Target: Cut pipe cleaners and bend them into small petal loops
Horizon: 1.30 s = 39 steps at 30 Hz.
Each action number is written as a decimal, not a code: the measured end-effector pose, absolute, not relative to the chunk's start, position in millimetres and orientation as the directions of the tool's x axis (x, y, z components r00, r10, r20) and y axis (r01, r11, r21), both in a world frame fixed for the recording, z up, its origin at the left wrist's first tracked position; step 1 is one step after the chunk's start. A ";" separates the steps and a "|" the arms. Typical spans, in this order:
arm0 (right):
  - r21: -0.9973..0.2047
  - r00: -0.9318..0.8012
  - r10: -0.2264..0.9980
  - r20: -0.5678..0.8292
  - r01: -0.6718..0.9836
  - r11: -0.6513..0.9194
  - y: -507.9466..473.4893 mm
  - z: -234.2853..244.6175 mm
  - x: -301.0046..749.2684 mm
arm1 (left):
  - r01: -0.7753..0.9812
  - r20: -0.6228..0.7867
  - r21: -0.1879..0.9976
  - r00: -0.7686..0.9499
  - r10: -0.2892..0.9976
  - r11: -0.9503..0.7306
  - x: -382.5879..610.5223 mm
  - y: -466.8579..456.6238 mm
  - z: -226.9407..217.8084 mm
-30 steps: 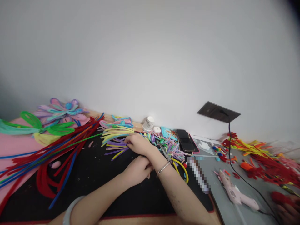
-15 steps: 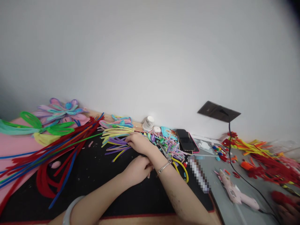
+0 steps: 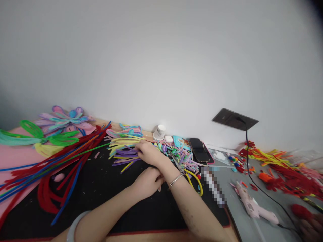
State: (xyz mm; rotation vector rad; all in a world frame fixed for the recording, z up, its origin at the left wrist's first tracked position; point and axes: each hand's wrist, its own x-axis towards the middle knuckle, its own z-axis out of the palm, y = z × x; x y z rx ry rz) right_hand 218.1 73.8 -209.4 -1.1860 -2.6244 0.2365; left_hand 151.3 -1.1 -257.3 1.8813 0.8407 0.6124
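Observation:
My right hand (image 3: 148, 153) reaches in from the lower right, a silver bracelet on its wrist. It lies at the right ends of several purple pipe cleaners (image 3: 126, 153), its fingers bent and pinched on them. Yellow pipe cleaners (image 3: 126, 143) lie just beyond. My left hand (image 3: 146, 184), its arm wearing a pale bangle (image 3: 75, 227), rests beneath the right wrist with curled fingers; anything inside them is hidden. Yellow-handled scissors (image 3: 201, 188) lie to the right of my right forearm, their blades near a heap of short cut pipe-cleaner pieces (image 3: 185, 158).
Long red and blue pipe cleaners (image 3: 73, 158) spread at left, near fuzzy flowers (image 3: 68, 117). A paper cup (image 3: 159, 132) and a phone (image 3: 200, 150) stand along the wall. At right are a pink glue gun (image 3: 254, 205), its black cord (image 3: 262, 191) and another person's hand (image 3: 311, 228).
Very little differs. The view has shifted slightly, and both my hands keep the same crossed pose over the mat.

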 end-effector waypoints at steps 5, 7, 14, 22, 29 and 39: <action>-0.394 -0.543 0.805 0.240 0.703 0.592 72.4 -202.1 221.3 | 0.243 0.116 0.905 0.649 0.752 -0.348 148.8 -0.8 -254.8; -0.559 -0.462 0.851 0.250 0.649 0.517 70.8 -198.0 226.8 | 0.233 0.105 0.920 0.629 0.770 -0.316 148.6 0.5 -253.6; -0.992 -0.102 0.988 0.119 0.030 0.122 48.3 -185.3 272.2 | 0.125 0.023 0.988 0.463 0.886 -0.091 147.8 9.7 -253.9; -0.980 -0.045 0.996 -0.071 -0.185 -0.078 2.4 -208.7 302.4 | -0.076 0.032 0.997 0.308 0.951 -0.009 142.6 18.0 -240.0; -0.988 -0.178 0.974 -0.140 -0.035 -0.149 -14.4 -235.9 285.3 | -0.056 0.044 0.998 0.301 0.953 -0.028 141.9 20.2 -240.0; -0.994 -0.065 0.992 -0.105 0.000 -0.105 -15.2 -241.8 283.3 | 0.014 0.021 1.000 0.354 0.935 -0.027 141.5 19.9 -239.9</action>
